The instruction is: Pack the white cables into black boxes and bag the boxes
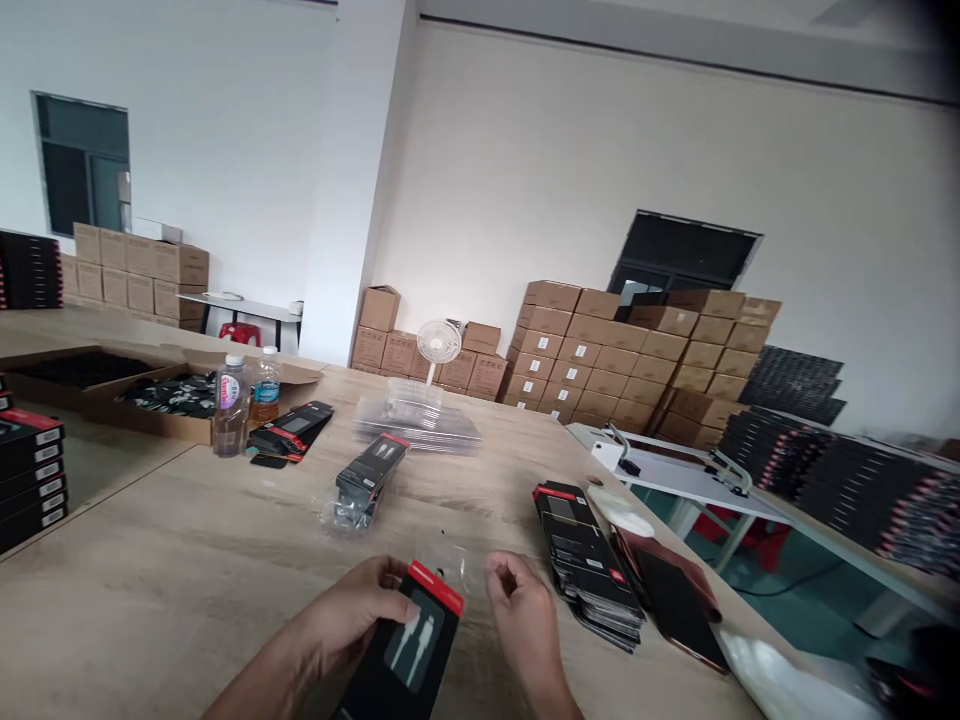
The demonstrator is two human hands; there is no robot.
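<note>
My left hand (373, 610) grips a black cable box (412, 650) with a red top edge and a picture of two white plugs on its front. The thumb lies across the printed picture. To the right of the box, my right hand (527, 625) is apart from it, its fingers curled into a pinch; what is in them, if anything, does not show. Some thin clear plastic (450, 560) lies between the hands. Farther off, a few similar black boxes (373, 465) rest beside a crumpled clear bag (345, 513).
Flattened black packaging (585, 550) is stacked on the right, beside a dark phone (675, 605). Clear plastic trays (420, 425) lie at the back. Bottles (232, 410) and an open carton (161, 400) stand left, near stacked black boxes (30, 475).
</note>
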